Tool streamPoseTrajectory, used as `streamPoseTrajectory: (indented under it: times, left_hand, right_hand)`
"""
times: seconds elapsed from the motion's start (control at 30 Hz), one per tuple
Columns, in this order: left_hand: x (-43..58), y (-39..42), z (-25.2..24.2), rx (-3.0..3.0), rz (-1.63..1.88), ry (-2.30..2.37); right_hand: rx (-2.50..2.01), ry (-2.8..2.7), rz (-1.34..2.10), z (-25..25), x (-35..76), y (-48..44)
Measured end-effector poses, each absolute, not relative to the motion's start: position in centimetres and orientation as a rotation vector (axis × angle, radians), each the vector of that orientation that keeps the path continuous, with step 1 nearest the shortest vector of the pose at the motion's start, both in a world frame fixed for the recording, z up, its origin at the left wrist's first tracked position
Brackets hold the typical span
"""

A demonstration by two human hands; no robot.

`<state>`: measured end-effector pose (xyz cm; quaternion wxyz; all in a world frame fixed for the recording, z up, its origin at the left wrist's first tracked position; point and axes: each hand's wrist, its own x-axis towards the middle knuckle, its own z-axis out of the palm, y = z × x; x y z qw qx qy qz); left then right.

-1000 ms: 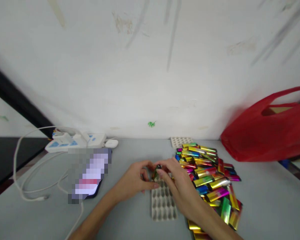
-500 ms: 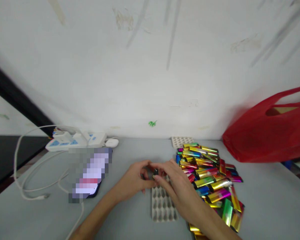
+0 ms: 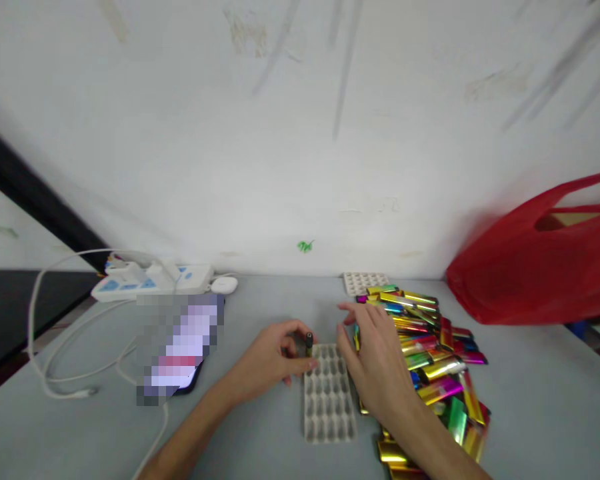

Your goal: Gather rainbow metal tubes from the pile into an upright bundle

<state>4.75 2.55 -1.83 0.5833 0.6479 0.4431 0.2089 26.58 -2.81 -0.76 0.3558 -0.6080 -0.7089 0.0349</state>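
Observation:
My left hand (image 3: 275, 350) is pinched around a slim casing with a black end (image 3: 309, 340). It stands upright at the far left corner of a grey tray with rows of oval holes (image 3: 330, 400). The casing's lower part is partly hidden by my fingers. To the right of the tray, my right hand (image 3: 375, 347) hovers at the left edge of a pile of shiny metallic-coloured casings with dark ends (image 3: 437, 390). Its thumb and fingers are apart, and I see nothing between them.
A second holed tray (image 3: 365, 283) lies at the back by the wall. A red bag (image 3: 530, 267) stands at the right. On the left are a phone (image 3: 185, 347), a white power strip (image 3: 155, 283), a small white case (image 3: 224, 285) and loose white cables (image 3: 70, 393).
My right hand has let go of the black-ended casing and moved right, to the pile's edge. My left hand keeps its grip at the tray's far corner; more of the tray now shows.

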Motion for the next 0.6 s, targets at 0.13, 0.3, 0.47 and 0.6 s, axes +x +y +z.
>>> streamPoseTrajectory:
  times: [0.13, 0.3, 0.47, 0.6]
  left_hand:
    - [4.7, 2.6, -1.9, 1.51, 0.483, 1.037]
    - [4.7, 2.7, -2.0, 1.499, 0.474, 1.04]
    - [4.6, 2.7, -1.9, 1.506, 0.478, 1.038]
    - [4.7, 2.6, -1.8, 1.502, 0.475, 1.041]
  right_hand:
    - [-1.811, -1.838, -0.166, -0.8, 27.5, -2.3]
    - [-1.95, -1.899, -0.257, -1.0, 27.8, -2.2]
    - [-1.952, -1.922, -0.311, -1.6, 27.9, -2.0]
    - [-1.937, -1.918, -0.297, -1.9, 28.0, -1.8]
